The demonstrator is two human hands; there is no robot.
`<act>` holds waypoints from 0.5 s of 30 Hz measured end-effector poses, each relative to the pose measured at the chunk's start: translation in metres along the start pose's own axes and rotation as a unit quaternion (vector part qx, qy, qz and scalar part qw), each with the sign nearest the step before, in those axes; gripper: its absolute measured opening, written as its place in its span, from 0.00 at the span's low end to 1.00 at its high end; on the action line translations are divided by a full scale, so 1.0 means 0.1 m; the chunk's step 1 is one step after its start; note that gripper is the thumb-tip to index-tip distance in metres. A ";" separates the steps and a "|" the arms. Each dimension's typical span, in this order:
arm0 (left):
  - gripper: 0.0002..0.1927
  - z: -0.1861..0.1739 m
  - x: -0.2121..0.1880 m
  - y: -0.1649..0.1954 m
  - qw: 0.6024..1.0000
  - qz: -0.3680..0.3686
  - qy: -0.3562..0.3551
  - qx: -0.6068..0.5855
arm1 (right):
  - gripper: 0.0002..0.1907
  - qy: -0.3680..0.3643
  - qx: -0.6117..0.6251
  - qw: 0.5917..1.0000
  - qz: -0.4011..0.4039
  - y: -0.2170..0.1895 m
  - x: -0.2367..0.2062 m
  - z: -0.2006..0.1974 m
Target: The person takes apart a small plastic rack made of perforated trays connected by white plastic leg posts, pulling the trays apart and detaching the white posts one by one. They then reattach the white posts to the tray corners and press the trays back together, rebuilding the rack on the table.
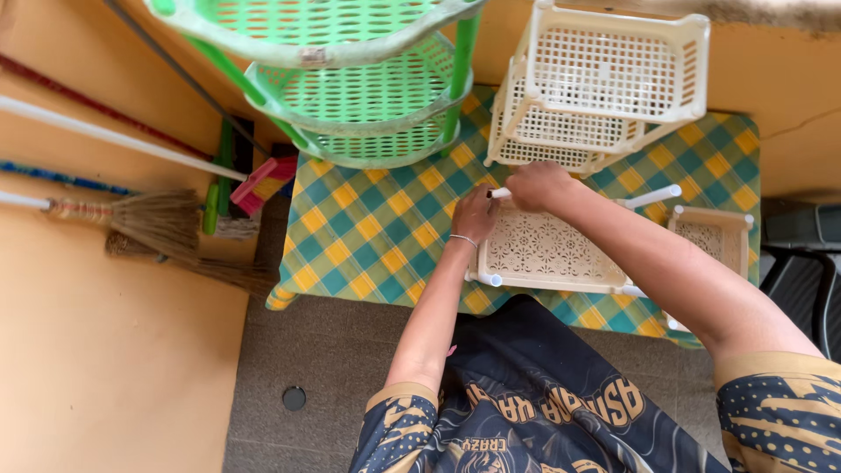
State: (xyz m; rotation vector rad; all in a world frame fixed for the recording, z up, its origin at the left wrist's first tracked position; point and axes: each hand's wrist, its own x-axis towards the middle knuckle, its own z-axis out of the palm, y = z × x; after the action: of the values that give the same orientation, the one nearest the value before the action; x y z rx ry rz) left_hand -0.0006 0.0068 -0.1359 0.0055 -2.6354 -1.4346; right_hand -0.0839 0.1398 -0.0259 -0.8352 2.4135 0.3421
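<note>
1. Cream tray (547,252) lies empty on the checked cloth (368,228), near its front edge.
2. Left hand (474,215) grips its corner; right hand (536,184) pinches a white post (499,193).
3. Green rack (350,79) and cream rack (604,83) stand empty behind.

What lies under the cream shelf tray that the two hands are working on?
Under the cream tray lies the checked green-and-yellow cloth. Whatever the cloth rests on is covered.

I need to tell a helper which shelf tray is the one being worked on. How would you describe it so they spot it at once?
Find the yellow and green checked cloth on the floor. Near its front edge lies a flat cream tray with a lacy cut-out pattern and white tubes at its corners, with both hands, left hand and right hand, at its far edge. Unlike the cream stacked baskets behind it, it lies low and single.
</note>
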 end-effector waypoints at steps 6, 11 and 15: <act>0.12 0.05 0.08 0.00 0.996 0.083 -0.026 0.025 | 0.13 0.011 0.087 0.996 -0.011 -0.01 -0.33 -0.03; 0.12 0.06 0.10 -0.03 0.992 0.126 -0.002 -0.016 | 0.17 0.075 0.242 0.967 0.003 0.18 -0.74 -0.10; 0.14 0.05 0.05 -0.05 0.998 0.042 -0.049 -0.003 | 0.20 0.139 0.349 0.927 -0.007 0.47 -1.20 -0.08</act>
State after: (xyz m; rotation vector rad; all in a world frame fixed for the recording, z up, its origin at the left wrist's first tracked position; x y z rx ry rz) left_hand -0.0067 0.0079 -0.1419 -0.1773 -2.6722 -1.4520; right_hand -0.0387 0.2311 0.0529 -0.5874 2.5005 -0.6587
